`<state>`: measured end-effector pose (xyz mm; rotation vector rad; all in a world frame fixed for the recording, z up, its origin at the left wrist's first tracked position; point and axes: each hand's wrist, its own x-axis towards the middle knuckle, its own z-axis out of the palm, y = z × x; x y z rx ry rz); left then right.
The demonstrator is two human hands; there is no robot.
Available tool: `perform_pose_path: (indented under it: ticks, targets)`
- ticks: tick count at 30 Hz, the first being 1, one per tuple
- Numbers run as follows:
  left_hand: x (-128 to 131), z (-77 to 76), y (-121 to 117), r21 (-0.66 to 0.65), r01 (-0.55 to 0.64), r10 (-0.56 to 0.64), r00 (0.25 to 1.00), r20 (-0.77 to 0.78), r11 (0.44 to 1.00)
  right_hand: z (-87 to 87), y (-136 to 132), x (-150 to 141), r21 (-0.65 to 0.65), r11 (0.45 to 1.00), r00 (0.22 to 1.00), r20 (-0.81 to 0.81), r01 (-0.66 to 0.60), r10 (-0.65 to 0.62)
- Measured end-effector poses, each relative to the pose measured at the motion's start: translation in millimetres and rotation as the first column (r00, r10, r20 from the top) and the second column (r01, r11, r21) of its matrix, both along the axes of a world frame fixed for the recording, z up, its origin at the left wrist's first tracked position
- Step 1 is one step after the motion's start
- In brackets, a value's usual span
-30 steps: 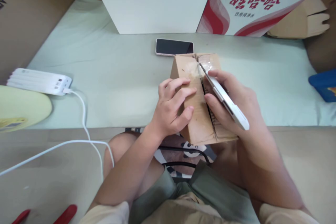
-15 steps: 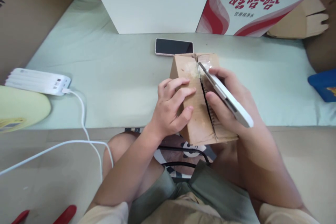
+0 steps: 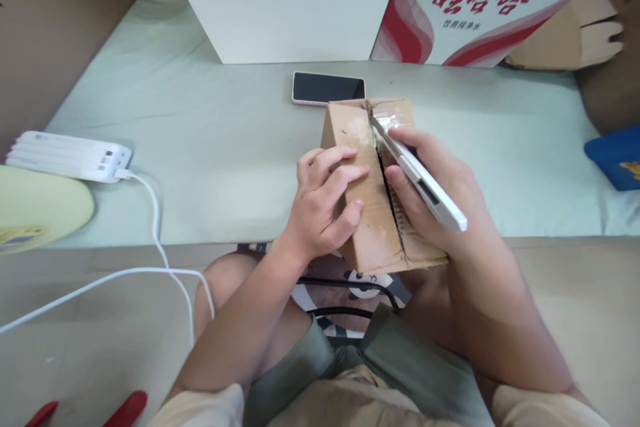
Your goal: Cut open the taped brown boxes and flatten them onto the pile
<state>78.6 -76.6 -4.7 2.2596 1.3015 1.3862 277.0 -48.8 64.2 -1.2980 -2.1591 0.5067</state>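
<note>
A small cardboard box (image 3: 373, 233) sits at the front edge of the pale green surface, with a dark slit running along the middle of its top. My left hand (image 3: 325, 197) rests on the box's left flap, fingers apart and pressing lightly on the cardboard. In my right hand (image 3: 445, 193) is a white utility knife (image 3: 425, 180), gripped between thumb and fingers. Its blade tip touches the far end of the slit, beside shiny clear tape (image 3: 393, 113). The tip's depth in the gap is hard to see.
Behind the box lies a phone (image 3: 329, 88). Large white cartons (image 3: 300, 13) stand at the back. At left are a white power bank (image 3: 70, 155) with a cable (image 3: 156, 213) and a pale yellow bottle (image 3: 45, 207). A blue object (image 3: 615, 157) is at far right.
The knife has tilted slightly and its tip now sits at the slit's far end. My left hand stays on the flap. The whole view has shifted a little.
</note>
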Motion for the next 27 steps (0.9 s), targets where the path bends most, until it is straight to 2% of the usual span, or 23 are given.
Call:
perform_pose_path:
  ticks: [6, 13, 18, 27]
  targets:
    - [-0.7, 0.6, 0.6, 0.000, 0.007, -0.007, 1.000, -0.007, 1.000, -1.9, 1.6, -0.4, 0.006, 1.000, 1.000, 0.009, -0.022, 0.022]
    - [-1.3, -0.7, 0.2, -0.041, 0.003, -0.004, 1.000, -0.022, 0.999, 0.4, 0.3, -3.2, 0.096, 0.995, 0.999, 0.004, -0.034, 0.034]
    - [-1.5, -0.3, -0.4, -0.062, 0.005, -0.006, 1.000, -0.018, 0.998, 1.8, -0.5, -3.0, 0.072, 0.996, 0.998, 0.011, -0.057, 0.056]
    - [-0.1, 1.2, 0.3, -0.014, 0.009, -0.009, 1.000, -0.002, 1.000, -0.4, -0.5, -3.2, 0.101, 0.994, 0.999, -0.024, -0.040, 0.042]
